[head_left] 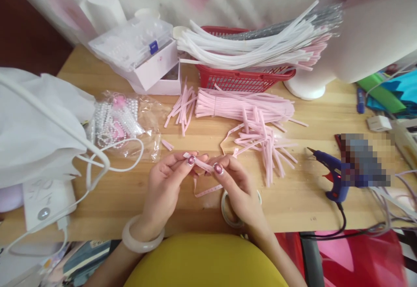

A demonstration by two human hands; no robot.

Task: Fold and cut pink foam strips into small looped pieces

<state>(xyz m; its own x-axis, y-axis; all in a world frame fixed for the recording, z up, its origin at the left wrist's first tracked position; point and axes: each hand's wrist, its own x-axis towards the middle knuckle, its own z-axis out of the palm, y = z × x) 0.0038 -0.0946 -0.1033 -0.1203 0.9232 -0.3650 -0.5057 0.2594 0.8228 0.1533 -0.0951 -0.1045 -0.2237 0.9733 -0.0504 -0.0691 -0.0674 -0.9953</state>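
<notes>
My left hand [166, 187] and my right hand [239, 187] meet above the table's front, each pinching with thumb and fingers. Stretched between the thumbs is a narrow pale pink strip [204, 165], which looks like the tape measure; whether a pipe cleaner lies along it I cannot tell. A loop of pink tape measure [208, 191] hangs below the fingers, and another stretch curves out beyond my right hand. Under my right wrist lies a pale ring-shaped roll [227, 215], partly hidden. Bent pink pipe cleaners [269, 145] are heaped just past that hand.
Behind are a bundle of pink pipe cleaners [241, 104], short cut pieces [183, 108] and a red basket [241, 80] with white pipe cleaners [241, 52]. A blue glue gun [335, 171] with its cable stands right. Left are bagged beads [120, 119] and a white cable [104, 158].
</notes>
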